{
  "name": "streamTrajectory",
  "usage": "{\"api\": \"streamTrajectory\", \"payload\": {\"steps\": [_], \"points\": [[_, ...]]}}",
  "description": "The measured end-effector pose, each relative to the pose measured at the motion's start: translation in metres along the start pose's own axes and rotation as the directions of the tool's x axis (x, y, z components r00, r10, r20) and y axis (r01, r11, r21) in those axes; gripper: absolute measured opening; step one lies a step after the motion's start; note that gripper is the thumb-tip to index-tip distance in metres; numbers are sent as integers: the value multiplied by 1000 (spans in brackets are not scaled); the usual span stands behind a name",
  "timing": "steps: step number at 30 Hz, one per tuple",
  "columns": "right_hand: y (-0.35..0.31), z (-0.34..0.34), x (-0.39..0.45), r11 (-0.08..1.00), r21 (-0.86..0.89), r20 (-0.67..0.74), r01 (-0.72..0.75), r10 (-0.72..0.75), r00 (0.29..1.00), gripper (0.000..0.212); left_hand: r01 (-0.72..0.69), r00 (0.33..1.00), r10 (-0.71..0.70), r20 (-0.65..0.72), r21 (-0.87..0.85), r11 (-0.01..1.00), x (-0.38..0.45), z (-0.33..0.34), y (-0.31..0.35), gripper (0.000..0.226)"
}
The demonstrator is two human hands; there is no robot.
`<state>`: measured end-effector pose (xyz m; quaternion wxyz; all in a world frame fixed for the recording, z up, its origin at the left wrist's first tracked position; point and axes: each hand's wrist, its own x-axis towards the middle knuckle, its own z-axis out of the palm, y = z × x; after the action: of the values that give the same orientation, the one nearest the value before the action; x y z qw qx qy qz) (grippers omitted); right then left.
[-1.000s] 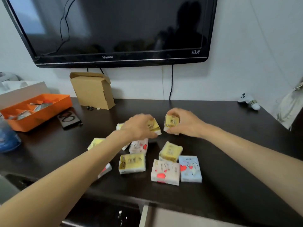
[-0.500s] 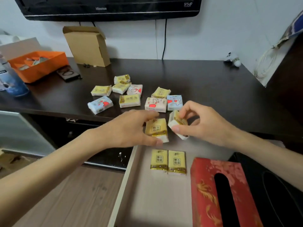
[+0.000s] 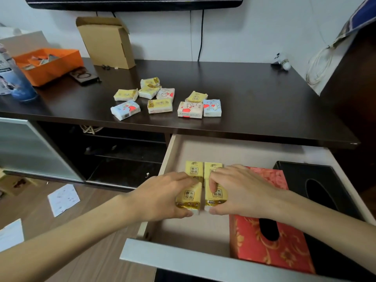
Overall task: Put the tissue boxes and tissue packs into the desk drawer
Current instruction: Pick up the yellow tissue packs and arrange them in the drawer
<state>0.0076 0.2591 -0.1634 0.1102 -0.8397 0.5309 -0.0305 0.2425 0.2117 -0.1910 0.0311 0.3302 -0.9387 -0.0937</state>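
Gripping one yellow plastic-wrapped tissue pack [image 3: 189, 197] in our left hand [image 3: 162, 196] and another yellow pack [image 3: 216, 195] in our right hand [image 3: 242, 190], we hold both inside the open pale wooden drawer [image 3: 179, 255], just beside the red patterned tissue box [image 3: 270, 226].

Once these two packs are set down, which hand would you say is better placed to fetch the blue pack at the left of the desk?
Probably the left hand: the blue pack lies on its side.
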Motion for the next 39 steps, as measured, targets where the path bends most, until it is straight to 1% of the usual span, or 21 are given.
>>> {"api": "streamTrajectory", "payload": {"steps": [4, 11, 14, 17, 19, 20, 21, 23, 25, 27, 28, 30, 33, 39], "points": [[-6, 13, 4, 997, -81, 59, -12, 17, 998, 45, -41, 999, 40, 17, 50, 998, 2, 12, 3, 81], [-9, 19, 11, 988, -156, 108, -8, 25, 994, 44, -101, 994, 94, 61, 120, 988, 8, 22, -3, 72], [-8, 20, 14, 982, -187, 132, 0, 25, 991, 48, -104, 994, 96, 61, 150, 983, 9, 23, -3, 73], [-5, 14, 15, 989, -147, 109, 7, 9, 994, 46, -121, 992, 113, 63, 158, 980, 9, 21, -2, 77], [0, 8, 17, 993, -115, 66, 16, -8, 998, 44, -129, 991, 124, 41, 129, 983, 8, 14, -4, 79], [3, 4, 19, 994, -110, 52, 20, -14, 999, 47, -132, 991, 130, 25, 100, 986, 8, 9, -7, 78], [7, 1, 21, 992, -124, 53, 18, -12, 999, 53, -135, 991, 134, 11, 68, 989, 8, 4, -11, 78], [16, -4, 28, 977, -212, 112, 6, 18, 994, 78, -143, 990, 143, 4, 35, 989, 14, -4, -22, 82], [19, -5, 35, 959, -282, 220, -5, 70, 973, 103, -150, 988, 148, 49, 42, 988, 23, -6, -33, 94], [16, -4, 41, 954, -300, 309, -15, 112, 944, 112, -155, 982, 145, 124, 75, 985, 35, -2, -38, 104], [13, -3, 44, 950, -313, 335, -14, 125, 934, 112, -157, 978, 141, 155, 103, 982, 39, 1, -39, 105], [8, 1, 47, 939, -343, 356, -6, 136, 924, 101, -163, 973, 138, 186, 125, 979, 46, 9, -40, 98], [7, 5, 49, 935, -355, 340, -16, 145, 929, 86, -146, 975, 126, 183, 99, 984, 49, 15, -43, 87], [9, 10, 49, 928, -369, 270, -54, 162, 949, 81, -139, 978, 123, 171, 88, 986, 50, 18, -44, 80]]}}
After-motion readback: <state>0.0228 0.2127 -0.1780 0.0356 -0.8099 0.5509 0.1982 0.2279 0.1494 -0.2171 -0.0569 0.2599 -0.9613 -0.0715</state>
